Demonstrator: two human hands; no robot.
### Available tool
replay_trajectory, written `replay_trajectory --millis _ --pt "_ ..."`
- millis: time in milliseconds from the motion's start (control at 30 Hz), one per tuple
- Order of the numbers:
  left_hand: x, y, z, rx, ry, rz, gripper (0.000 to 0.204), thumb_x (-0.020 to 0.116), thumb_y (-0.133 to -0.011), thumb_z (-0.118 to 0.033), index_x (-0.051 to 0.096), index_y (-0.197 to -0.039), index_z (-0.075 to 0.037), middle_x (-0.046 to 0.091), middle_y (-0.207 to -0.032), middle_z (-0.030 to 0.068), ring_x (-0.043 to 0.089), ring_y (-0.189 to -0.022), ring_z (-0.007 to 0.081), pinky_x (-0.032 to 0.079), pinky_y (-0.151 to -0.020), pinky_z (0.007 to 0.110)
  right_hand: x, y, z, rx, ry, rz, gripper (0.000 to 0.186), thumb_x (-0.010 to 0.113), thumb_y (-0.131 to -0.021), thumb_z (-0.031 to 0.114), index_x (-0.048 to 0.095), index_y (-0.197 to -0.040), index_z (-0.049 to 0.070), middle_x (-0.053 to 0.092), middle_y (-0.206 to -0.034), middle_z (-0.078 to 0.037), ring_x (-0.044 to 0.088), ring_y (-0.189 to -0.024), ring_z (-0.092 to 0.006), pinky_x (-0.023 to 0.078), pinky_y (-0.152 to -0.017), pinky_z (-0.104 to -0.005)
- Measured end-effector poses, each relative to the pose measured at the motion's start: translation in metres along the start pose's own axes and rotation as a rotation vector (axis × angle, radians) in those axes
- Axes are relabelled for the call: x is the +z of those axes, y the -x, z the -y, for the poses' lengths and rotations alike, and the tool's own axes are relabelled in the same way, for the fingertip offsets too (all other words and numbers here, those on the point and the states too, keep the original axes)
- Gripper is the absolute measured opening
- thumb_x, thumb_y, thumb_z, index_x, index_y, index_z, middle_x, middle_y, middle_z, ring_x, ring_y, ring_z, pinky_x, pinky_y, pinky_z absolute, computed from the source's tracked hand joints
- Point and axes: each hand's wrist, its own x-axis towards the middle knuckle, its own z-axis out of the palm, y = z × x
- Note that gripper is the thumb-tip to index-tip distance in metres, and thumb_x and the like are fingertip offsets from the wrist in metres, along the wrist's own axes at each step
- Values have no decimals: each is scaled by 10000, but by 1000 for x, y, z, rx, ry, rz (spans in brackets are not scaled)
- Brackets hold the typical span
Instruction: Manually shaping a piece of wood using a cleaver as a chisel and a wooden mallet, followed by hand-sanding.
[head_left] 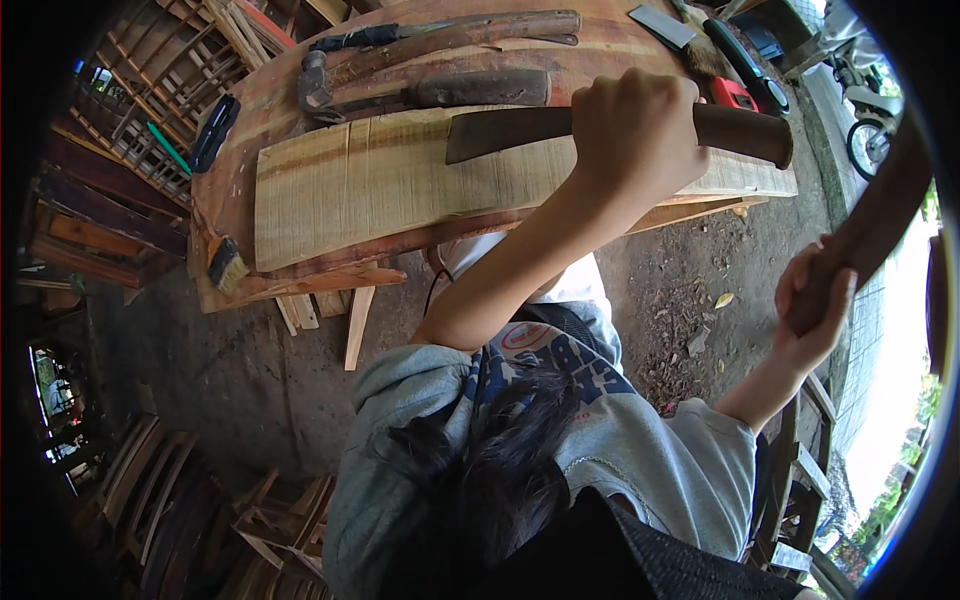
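Wooden mallet (880, 222), probably, in right hand (815, 312); chisel (510, 134) in left hand (635, 135).

1. Daylight is glaring white beyond the surface's (620, 65) right edge, backlighting the wooden club (880, 210).
2. Floor (200, 370) off near left corner is sitting dim.
3. Fisheye is bending outer lines, rim blackening.

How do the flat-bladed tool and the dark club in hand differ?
The flat-bladed tool has a broad blade and round handle; the dark club shows one thick shaft. The tool points left over the pale board; the club slants, off right of it. The left hand grips the tool, the right hand the club. Shared: brown tones, one-handed grip.
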Motion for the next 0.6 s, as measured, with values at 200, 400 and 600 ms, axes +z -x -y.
replay_trajectory --millis 200,400,600 --pt "0 3 7 0 -57 20 133 671 -571 -181 656 -676 -99 603 -586 125 620 -571 313 489 -536 398 24 14 -18 236 175 136 486 502 -869 392 462 -1101 -33 479 -665 -79 427 -434 -109 295 -355 -207" --pt "8 0 1 26 -24 47 134 671 -580 -188 671 -695 -120 601 -566 116 623 -557 307 497 -536 395 14 6 -16 -54 -206 -76 491 421 -897 450 419 -1127 17 460 -680 -66 415 -467 -111 287 -361 -210" --pt "14 2 9 19 -61 64 131 676 -607 -205 685 -720 -139 601 -553 100 621 -539 303 504 -538 393 4 2 -8 -162 -242 -108 393 490 -878 337 446 -1085 6 510 -722 -99 444 -462 -99 337 -356 -198"
